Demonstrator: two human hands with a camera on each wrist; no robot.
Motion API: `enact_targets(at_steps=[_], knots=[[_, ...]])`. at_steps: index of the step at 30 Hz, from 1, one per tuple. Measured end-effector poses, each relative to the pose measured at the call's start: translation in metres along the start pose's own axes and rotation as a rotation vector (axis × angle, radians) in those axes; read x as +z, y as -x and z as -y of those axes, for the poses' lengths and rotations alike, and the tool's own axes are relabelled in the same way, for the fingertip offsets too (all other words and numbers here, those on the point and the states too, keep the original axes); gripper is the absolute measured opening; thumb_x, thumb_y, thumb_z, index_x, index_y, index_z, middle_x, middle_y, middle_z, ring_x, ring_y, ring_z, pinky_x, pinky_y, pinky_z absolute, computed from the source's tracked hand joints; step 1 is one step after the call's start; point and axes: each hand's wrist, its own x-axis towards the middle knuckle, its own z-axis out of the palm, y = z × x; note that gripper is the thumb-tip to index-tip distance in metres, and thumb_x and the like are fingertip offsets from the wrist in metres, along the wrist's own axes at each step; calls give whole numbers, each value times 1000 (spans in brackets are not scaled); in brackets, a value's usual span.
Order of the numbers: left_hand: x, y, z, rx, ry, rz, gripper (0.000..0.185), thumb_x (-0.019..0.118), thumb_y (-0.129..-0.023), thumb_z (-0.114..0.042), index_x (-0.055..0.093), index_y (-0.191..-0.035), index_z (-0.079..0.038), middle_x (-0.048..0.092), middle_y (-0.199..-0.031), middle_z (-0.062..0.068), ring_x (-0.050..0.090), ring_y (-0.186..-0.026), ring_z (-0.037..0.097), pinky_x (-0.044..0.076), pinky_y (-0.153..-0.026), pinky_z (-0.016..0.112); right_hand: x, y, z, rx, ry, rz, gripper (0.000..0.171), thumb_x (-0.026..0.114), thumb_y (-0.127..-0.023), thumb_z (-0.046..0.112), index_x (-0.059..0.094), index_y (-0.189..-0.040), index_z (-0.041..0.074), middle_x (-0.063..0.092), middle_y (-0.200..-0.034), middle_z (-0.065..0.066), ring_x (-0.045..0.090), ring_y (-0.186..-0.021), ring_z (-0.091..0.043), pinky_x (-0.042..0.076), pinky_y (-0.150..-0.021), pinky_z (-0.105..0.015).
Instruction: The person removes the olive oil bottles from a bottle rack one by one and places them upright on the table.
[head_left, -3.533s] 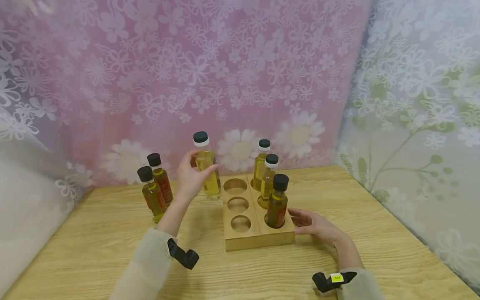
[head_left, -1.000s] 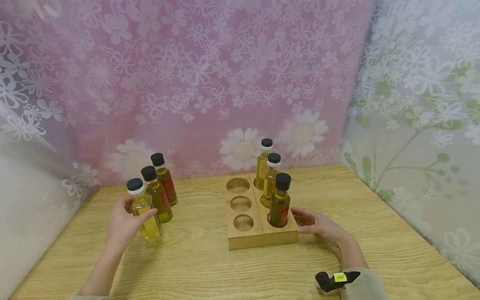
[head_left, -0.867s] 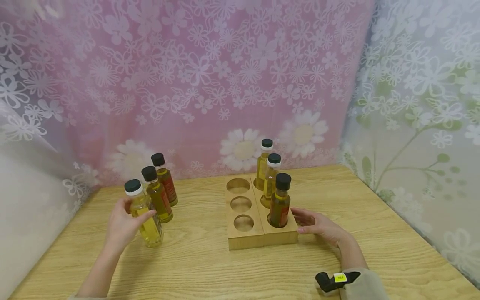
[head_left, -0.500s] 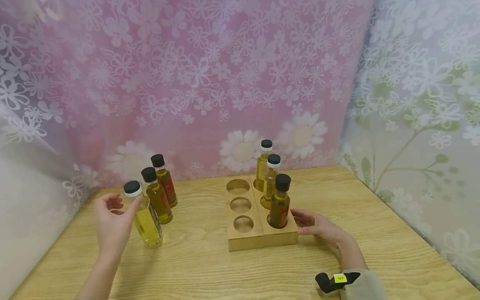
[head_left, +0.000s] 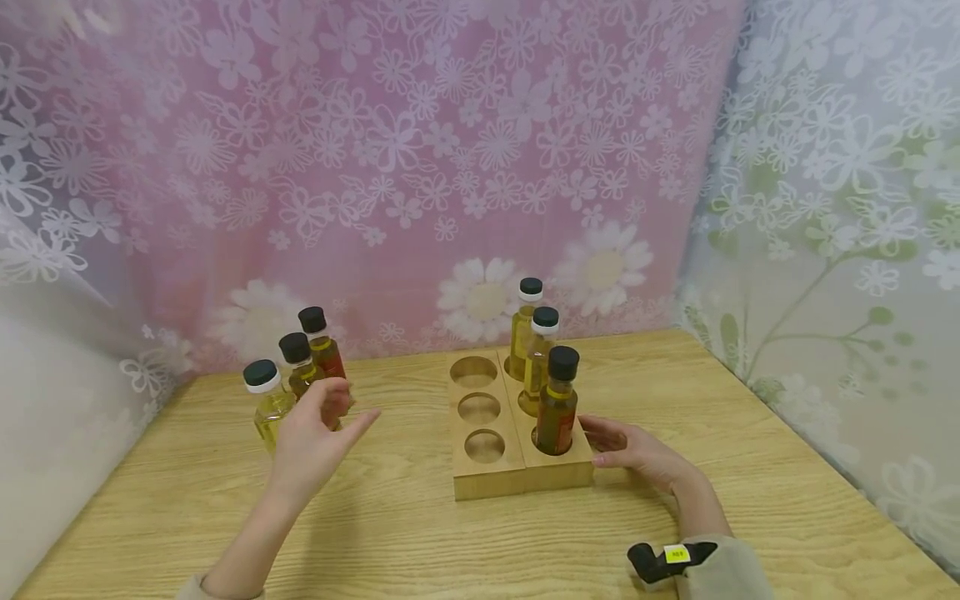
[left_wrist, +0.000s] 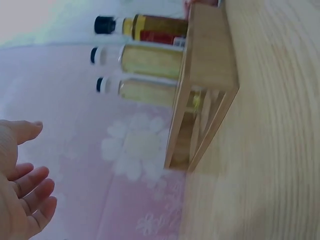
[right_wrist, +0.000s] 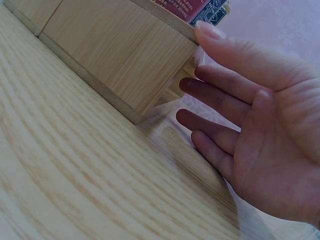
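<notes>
My left hand (head_left: pixel 311 442) is held over the table at the left with loose fingers and nothing in it. Just behind it stands an oil bottle with pale yellow oil and a white-collared cap (head_left: pixel 261 375); the hand hides its lower part. Two darker oil bottles with black caps (head_left: pixel 297 348) stand beyond, partly covered by the fingers. My right hand (head_left: pixel 645 458) is by the right side of the wooden rack (head_left: pixel 491 485). In the right wrist view its thumb (right_wrist: pixel 210 31) is at the rack's corner, and its other fingers are relaxed beside the side opening.
In the rack's right column stand a dark oil bottle with a red label (head_left: pixel 555 421) and two pale oil bottles (head_left: pixel 537 367). The left column has three round holes (head_left: pixel 484 447) with no bottles. A pink floral curtain (head_left: pixel 420 167) hangs behind the wooden table (head_left: pixel 405 533).
My left hand carried the pale oil bottle from beside the rack to the left, stood it near the two dark ones, let go and moved right. My right hand has stayed by the rack.
</notes>
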Motion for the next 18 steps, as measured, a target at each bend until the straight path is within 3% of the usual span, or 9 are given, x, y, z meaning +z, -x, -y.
enact_targets(at_steps=[6,11,18], knots=[[28,-2,-16,32,74,107,42,76,-78,-23,59,-111,-5,62,-90,2,57,-84,16,48,-73,40,0,0,1,-9,2,-3,72,64,-88,16,24,-143,-7,25,-145,-28,23,-132,-45,21,-104,-55],[47,-7,-29,31,140,157,42,76,-78,-24,59,-112,-7,62,-91,1,57,-86,15,48,-75,37,-1,1,2,-13,1,-5,72,64,-88,16,23,-143,-8,24,-145,-28,22,-132,-46,20,-105,-55],[70,-12,-45,80,171,206,41,77,-77,-27,60,-110,-9,63,-89,-2,58,-83,14,48,-73,33,0,1,1,-17,-33,-2,73,65,-87,16,24,-143,-7,24,-146,-27,22,-133,-44,19,-105,-54]])
